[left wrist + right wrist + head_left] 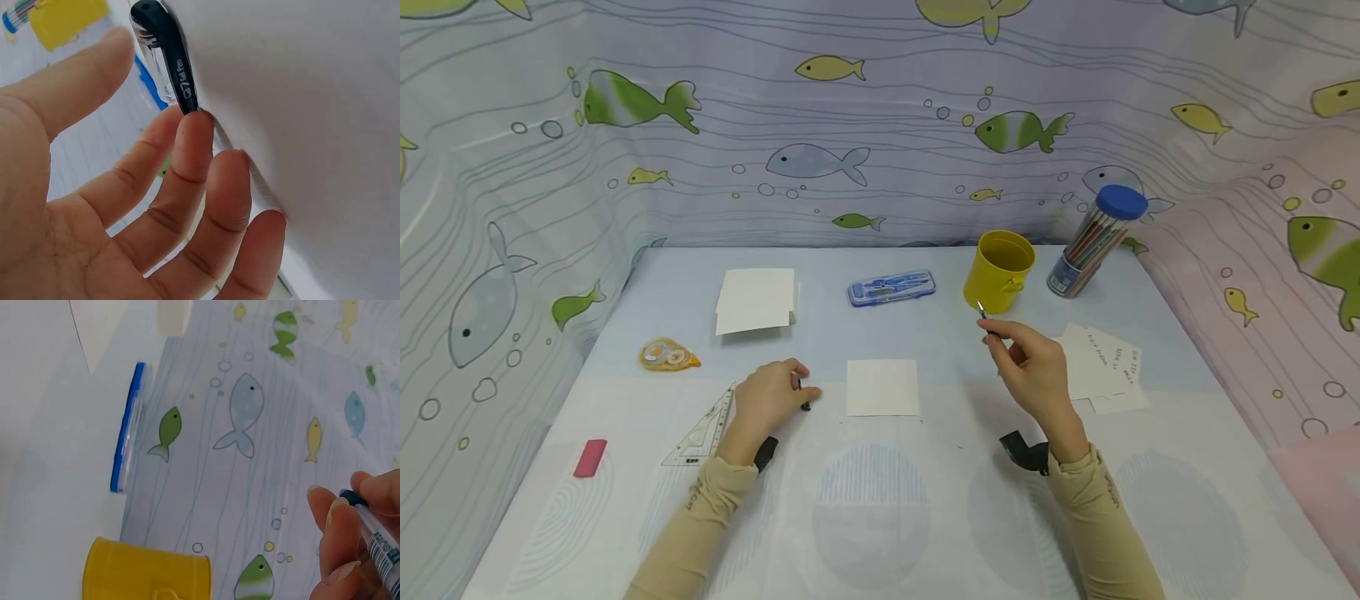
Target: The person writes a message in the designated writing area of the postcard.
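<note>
My left hand (771,400) rests on the table left of a blank white card (882,387). A black-and-clear gel pen cap (169,59) lies by its fingertips, with the thumb held apart from it. In the left wrist view the fingers are gently bent and do not close round the cap. My right hand (1033,367) is raised in front of the yellow cup (1000,271) and pinches a gel pen (382,547) between thumb and fingers. The pen slants up to the left in the head view.
A set square (700,437) lies beside the left wrist, with correction tape (668,356) and a pink eraser (591,458) further left. Behind are stacked white cards (756,300), a blue case (891,287) and a pencil tub (1086,254). Written cards (1105,367) lie right.
</note>
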### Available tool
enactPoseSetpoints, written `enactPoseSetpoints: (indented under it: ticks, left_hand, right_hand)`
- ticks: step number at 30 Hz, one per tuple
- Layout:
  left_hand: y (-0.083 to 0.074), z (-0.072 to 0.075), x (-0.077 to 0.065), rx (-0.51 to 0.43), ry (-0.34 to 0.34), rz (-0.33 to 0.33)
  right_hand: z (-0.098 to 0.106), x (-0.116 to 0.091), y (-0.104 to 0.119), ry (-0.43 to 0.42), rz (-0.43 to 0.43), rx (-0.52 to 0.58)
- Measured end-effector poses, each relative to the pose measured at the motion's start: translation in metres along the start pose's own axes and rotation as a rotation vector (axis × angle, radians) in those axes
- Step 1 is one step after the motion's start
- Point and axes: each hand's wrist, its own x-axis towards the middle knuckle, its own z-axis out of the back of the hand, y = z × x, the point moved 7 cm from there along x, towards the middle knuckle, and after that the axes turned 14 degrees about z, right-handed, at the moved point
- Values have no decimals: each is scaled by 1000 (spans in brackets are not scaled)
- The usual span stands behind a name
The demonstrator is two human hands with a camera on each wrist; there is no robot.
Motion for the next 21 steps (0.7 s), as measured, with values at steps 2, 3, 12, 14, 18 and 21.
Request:
enactPoseSetpoints:
  ticks: [2,3,12,14,18,21]
  left_hand:
    - [-1,0,-1,6,-1,-4]
    - [-1,0,-1,6,-3,-6]
    - [0,1,1,1,-33,-2]
    - [1,1,1,0,-34,3]
    - [-1,3,0,9,-70,-8]
    - [-5,7,-4,17,-133,-33]
  right_hand:
    - [-1,0,0,3,0,6]
    - [-2,0,-1,5,-1,9]
    - [-15,-6,-6,48,-70,88]
    - [-18,-7,-6,59,-78,93]
    - [-21,-8,-7,67,-83,95]
    - [-22,-8,-7,64,-79,93]
